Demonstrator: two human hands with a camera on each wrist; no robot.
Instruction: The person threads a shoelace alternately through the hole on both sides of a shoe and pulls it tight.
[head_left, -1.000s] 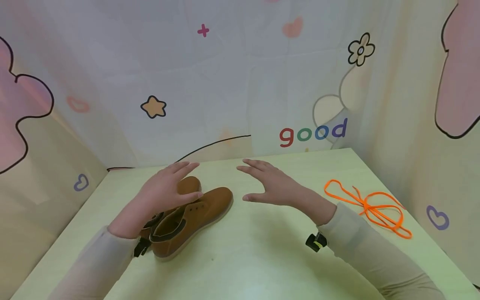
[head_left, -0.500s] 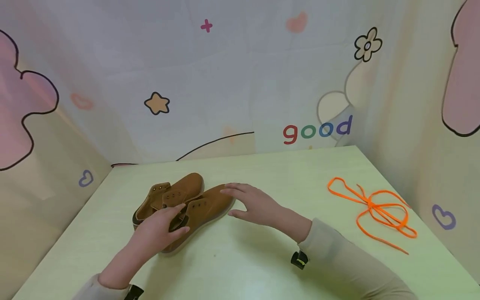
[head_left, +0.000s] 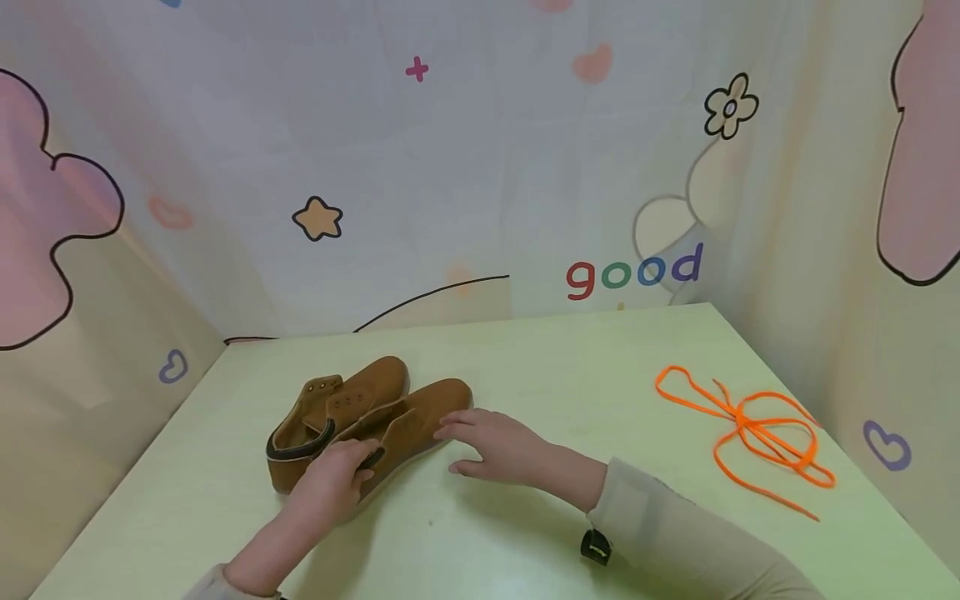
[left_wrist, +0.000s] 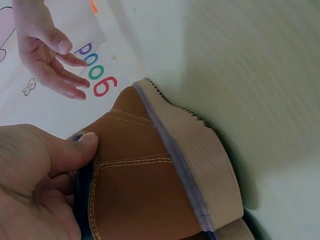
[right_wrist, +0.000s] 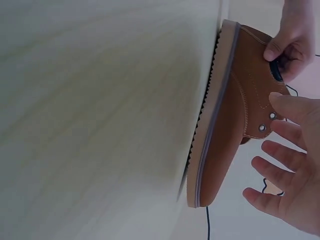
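Note:
Two brown low shoes stand side by side on the left half of the table, toes pointing away to the right. My left hand point(head_left: 330, 479) grips the dark padded collar of the nearer shoe point(head_left: 442, 398), thumb outside and fingers inside the opening, as the left wrist view shows on the shoe's side point(left_wrist: 135, 190). Beside that shoe's front part hovers my right hand point(head_left: 498, 448), its fingers spread and relaxed. In the right wrist view nothing lies in the right hand point(right_wrist: 300, 175); bare metal eyelets point(right_wrist: 262, 128) show close by. The farther shoe point(head_left: 386, 379) is partly covered by the nearer one.
An orange shoelace point(head_left: 741, 414), loosely looped and knotted, lies at the right side of the pale table point(head_left: 555, 358). A printed curtain point(head_left: 450, 167) hangs behind the table and along both sides.
Both hands have come down toward the shoes. My left hand has moved back to the heel end and taken hold of the nearer shoe's collar. My right hand has moved left, staying open.

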